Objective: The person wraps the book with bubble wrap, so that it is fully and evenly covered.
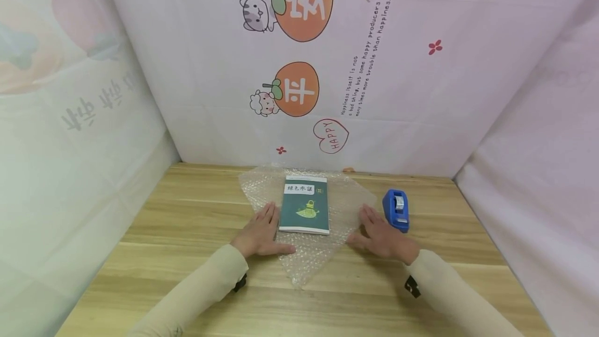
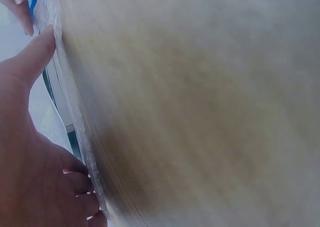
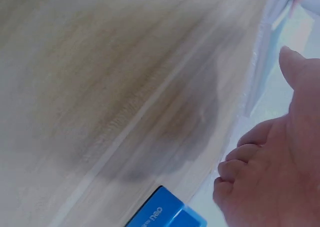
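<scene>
A green booklet [image 1: 305, 212] with a white label and a yellow-green leaf drawing lies on a sheet of bubble wrap [image 1: 348, 212], which is turned cornerwise on the table. My left hand [image 1: 262, 232] rests on the wrap just left of the booklet, fingers straight and thumb spread towards the near corner. On the other side, my right hand [image 1: 381, 234] lies at the wrap's right edge with its fingers extended. In the left wrist view, the thumb [image 2: 37, 52] and fingertips touch the wrap's edge. Neither hand holds anything.
Just beyond my right hand stands a blue tape dispenser [image 1: 396, 211] with a roll in it; part of it shows in the right wrist view. A printed cloth [image 1: 398, 92] hangs behind the wooden table [image 1: 187, 222], and pale cloth walls flank it on both sides.
</scene>
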### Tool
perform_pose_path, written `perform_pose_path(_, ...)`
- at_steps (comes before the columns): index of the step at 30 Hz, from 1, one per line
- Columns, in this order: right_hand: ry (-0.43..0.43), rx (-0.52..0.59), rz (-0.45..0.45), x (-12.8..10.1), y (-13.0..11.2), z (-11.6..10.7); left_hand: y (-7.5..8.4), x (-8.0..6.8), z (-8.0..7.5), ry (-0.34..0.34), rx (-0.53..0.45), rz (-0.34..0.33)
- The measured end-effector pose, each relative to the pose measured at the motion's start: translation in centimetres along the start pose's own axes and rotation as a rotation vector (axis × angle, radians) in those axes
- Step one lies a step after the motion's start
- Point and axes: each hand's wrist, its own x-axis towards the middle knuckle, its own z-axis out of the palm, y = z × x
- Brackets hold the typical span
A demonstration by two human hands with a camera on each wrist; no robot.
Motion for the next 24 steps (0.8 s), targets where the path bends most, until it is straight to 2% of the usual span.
perform_pose_path(5, 0.075, 0.173, 0.01, -0.3, 0.4, -0.5, 0.0, 0.0, 0.0, -0.003, -0.001, -0.001)
perform_pose_path(11, 0.189, 0.316, 0.091, -0.7, 1.0, -1.0, 0.0, 0.0, 0.1, -0.008, -0.008, -0.011)
perform_pose_path(14, 0.251, 0.422, 0.139, -0.8, 1.3, -0.9, 0.0, 0.0, 0.0, -0.009, -0.008, -0.014)
perform_pose_path(18, 0.26, 0.681, 0.223, -0.7, 1.5, -0.8, -0.1, -0.1, -0.2, -0.014, -0.007, -0.012)
perform_pose_path(24, 0.225, 1.22, 0.31, 0.1, 1.3, -0.6, 0.1, -0.2, -0.4, -0.011, -0.019, -0.004)
